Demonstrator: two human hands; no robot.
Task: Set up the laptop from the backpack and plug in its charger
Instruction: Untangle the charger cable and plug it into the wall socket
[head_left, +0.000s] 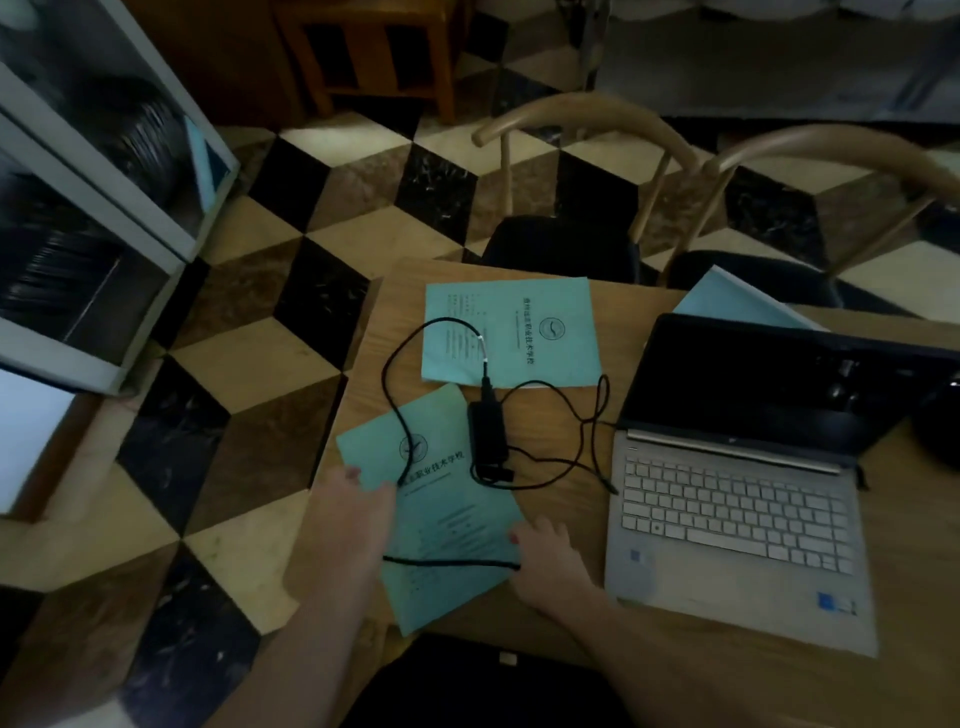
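An open silver laptop (737, 499) with a dark screen sits on the right of the wooden table (571, 613). The black charger brick (488, 431) lies to its left, its thin cord curling to the laptop's left side. The other charger cable (400, 395) loops over the teal booklets and comes down to my left hand (358, 514), which seems to pinch it at the table's left edge. A straight stretch of that cable (452, 562) runs across the near booklet to my right hand (545, 558), whose curled fingers grip it. The plug end is hidden.
Two teal booklets (509, 332) (447, 525) lie under the cables, with a third sheet (737, 301) behind the laptop. Two wooden chairs (587, 119) stand at the far side. A dark round object (935, 426) sits far right, a dark bag-like shape (467, 680) below the near edge, and shelving (104, 208) at left.
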